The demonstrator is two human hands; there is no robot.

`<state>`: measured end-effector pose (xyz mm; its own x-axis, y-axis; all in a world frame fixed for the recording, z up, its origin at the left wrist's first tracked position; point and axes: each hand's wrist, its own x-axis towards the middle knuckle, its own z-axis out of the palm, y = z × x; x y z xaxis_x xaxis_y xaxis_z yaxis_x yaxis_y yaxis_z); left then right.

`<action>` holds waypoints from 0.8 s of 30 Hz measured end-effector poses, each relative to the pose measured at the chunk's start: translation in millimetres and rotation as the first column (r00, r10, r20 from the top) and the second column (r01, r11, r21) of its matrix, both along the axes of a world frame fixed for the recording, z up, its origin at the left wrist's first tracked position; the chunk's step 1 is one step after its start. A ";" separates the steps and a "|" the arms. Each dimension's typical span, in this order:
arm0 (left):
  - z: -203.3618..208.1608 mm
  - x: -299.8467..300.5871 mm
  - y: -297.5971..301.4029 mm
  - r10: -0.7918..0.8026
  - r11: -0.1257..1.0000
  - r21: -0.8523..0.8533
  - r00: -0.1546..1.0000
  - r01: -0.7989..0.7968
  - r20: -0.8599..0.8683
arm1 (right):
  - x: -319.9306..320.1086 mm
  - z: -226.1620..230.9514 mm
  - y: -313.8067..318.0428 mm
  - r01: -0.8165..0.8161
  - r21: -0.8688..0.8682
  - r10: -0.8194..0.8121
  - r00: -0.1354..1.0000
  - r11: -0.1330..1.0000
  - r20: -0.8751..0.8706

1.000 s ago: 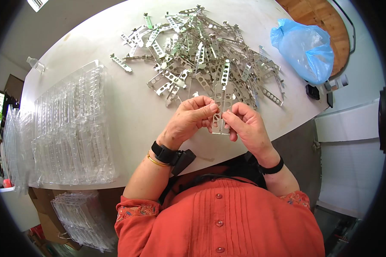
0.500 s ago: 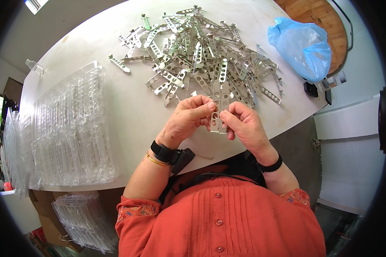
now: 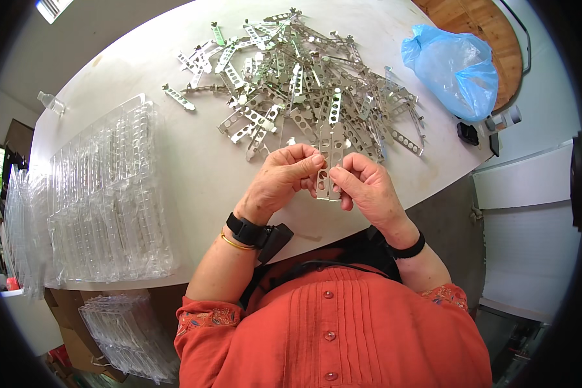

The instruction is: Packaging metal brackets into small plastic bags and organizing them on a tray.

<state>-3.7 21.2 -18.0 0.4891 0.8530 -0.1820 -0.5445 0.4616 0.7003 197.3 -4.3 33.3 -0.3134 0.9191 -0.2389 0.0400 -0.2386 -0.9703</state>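
Observation:
Two slim metal brackets [image 3: 332,145] with round holes stand side by side between my hands, close to the near edge of the table. My left hand [image 3: 290,169] pinches the left bracket between thumb and fingers. The right one is gripped by my right hand [image 3: 367,185], its thumb on the face of the metal. Behind my fingertips lies a large tangled heap of similar perforated metal brackets [image 3: 297,71], some silvery, some with a greenish glint. One loose bracket [image 3: 178,98] lies apart, left of the heap.
Stacked clear plastic trays [image 3: 110,194] cover the left of the white table [image 3: 207,152]. More clear trays [image 3: 126,333] sit below its edge. A blue plastic bag [image 3: 456,74] lies at the far right, near a small black object [image 3: 467,134]. A clear bottle [image 3: 50,102] stands far left.
Almost nothing differs. Both hands keep the same hold on the two brackets, and the whole view has shifted very slightly.

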 end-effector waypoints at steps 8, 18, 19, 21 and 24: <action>0.7 0.0 -0.1 -0.005 1.000 0.006 1.000 0.005 0.001 | 0.1 0.6 -0.6 -0.002 0.005 0.002 1.000 1.000 0.011; 0.8 -0.3 0.1 -0.013 1.000 0.022 1.000 0.013 -0.007 | 0.5 -0.7 -0.8 -0.006 0.010 0.006 1.000 1.000 0.011; 0.9 -0.4 0.0 -0.012 1.000 0.022 1.000 0.012 -0.006 | 0.5 -0.3 -0.9 -0.006 0.009 0.006 1.000 1.000 0.016; 0.9 -0.2 0.0 -0.010 1.000 0.021 1.000 0.010 -0.007 | 0.1 0.5 -1.1 -0.006 0.008 0.006 1.000 1.000 0.015; 0.1 -0.2 0.1 -0.012 1.000 0.022 1.000 0.012 -0.008 | 0.2 0.4 -1.1 -0.007 0.006 0.007 1.000 1.000 0.018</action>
<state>-3.9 21.3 -18.0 0.4979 0.8509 -0.1675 -0.5331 0.4527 0.7147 197.5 -5.3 33.7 -0.3151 0.9184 -0.2394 0.0594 -0.2327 -0.9707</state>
